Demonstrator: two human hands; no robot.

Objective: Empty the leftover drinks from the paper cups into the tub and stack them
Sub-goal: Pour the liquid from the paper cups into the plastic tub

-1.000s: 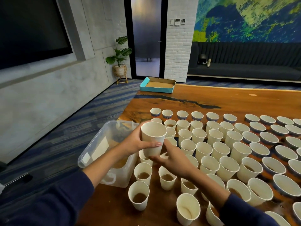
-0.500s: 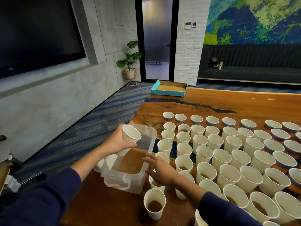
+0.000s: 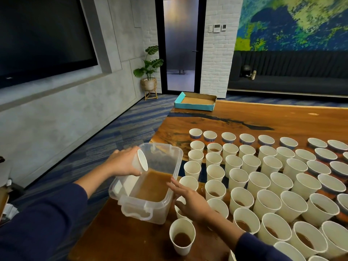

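Left hand grips tipped white paper cup over clear plastic tub at table's left edge; right hand open. Risk: tub overhangs, may tip.

Office lounge / mtg room: big wall screen, long wood counter, dark sofa, carpet tiles, glass door, potted plant

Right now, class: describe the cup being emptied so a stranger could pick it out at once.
Start at the clear plastic tub of brown liquid at the wooden table's near left corner. Above its left rim, the left hand has a white paper cup in its grip. Unlike the upright rows beside it, this cup is tipped sideways, mouth facing the tub.
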